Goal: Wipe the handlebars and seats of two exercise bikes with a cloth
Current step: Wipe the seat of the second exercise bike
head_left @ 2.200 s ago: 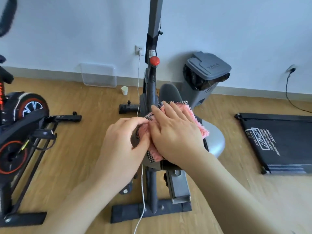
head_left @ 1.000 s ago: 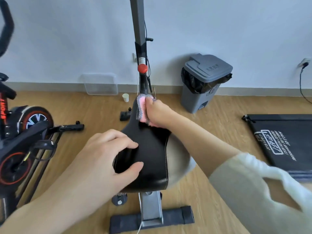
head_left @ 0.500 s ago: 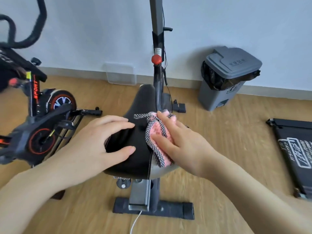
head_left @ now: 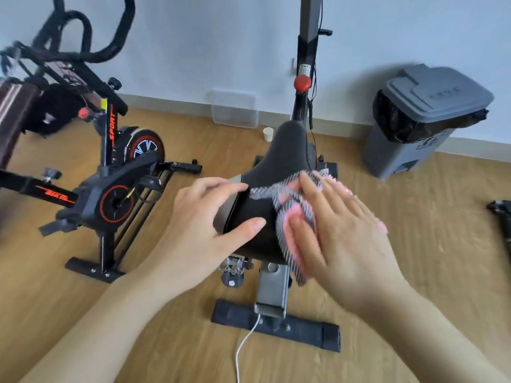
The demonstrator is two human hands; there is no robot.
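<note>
Grips seat (head_left: pixel 284 158) at its 9 o'clock edge with left hand (head_left: pixel 199 230), fingers and thumb curled round it. Presses cloth (head_left: pixel 284 214) on seat's 3 o'clock flank under right hand (head_left: pixel 345 233), fingers straight, spread. Cloth probably soft, limp; best bunched under palm.

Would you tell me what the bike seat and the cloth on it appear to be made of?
Seat: probably black faux leather, smooth with a dull sheen and a stitched edge seam. Cloth: seemingly pink fluffy microfibre edged in black-and-white checked fabric; motion blur leaves this uncertain.
</note>
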